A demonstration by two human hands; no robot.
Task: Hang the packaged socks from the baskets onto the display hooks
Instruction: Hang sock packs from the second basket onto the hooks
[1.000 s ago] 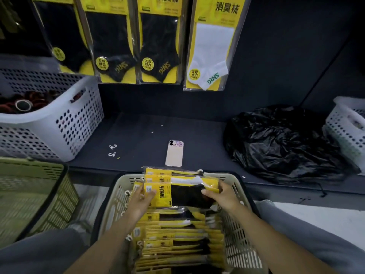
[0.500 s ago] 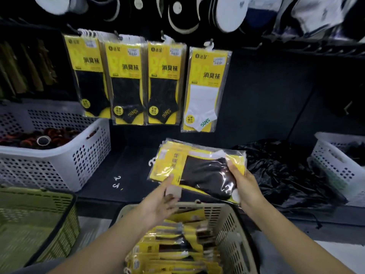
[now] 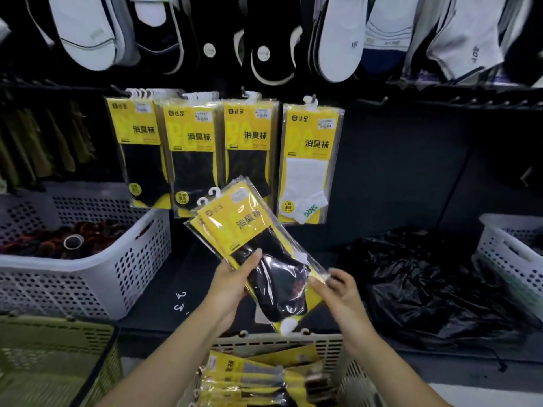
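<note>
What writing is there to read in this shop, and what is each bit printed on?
"消臭袜": on each of the four hanging packs and the held packs.
"达足": top left corner of those same packs.
"无骨缝合": round sticker on the white-sock pack, barely legible.
Green logo on the white sock: upside down, perhaps "SRNG".
Price labels: too small to read.
Marks on the socks hung above: blurred.
</note>
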